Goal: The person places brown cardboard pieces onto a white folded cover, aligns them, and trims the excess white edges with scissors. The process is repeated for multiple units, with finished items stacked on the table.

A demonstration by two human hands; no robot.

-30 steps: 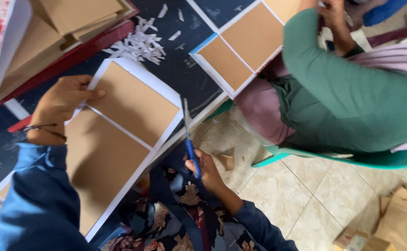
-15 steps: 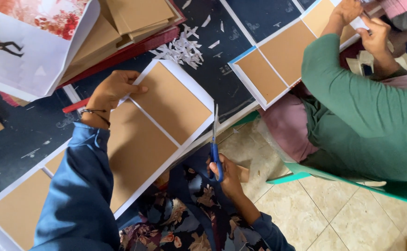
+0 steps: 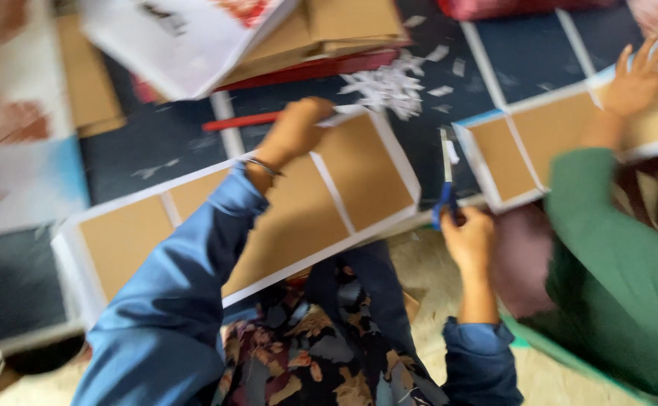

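My left hand (image 3: 293, 134) presses on the far edge of a long brown cardboard sheet with white paper borders (image 3: 291, 218), which lies on a dark table. My right hand (image 3: 467, 242) holds blue-handled scissors (image 3: 446, 188), blades pointing away from me, just right of the sheet's right end. Both arms wear blue sleeves. The picture is blurred by motion.
A person in a green sleeve (image 3: 607, 248) sits at the right, a hand (image 3: 641, 75) resting on another bordered cardboard piece (image 3: 547, 143). White paper scraps (image 3: 389, 86) lie beyond my sheet. A red pencil (image 3: 242, 120), stacked cardboard (image 3: 344, 26) and a white printed sheet (image 3: 186, 37) lie farther back.
The view has swung right and down. My right hand with the scissors has risen toward the table edge. My left hand stays on the sheet's far edge.
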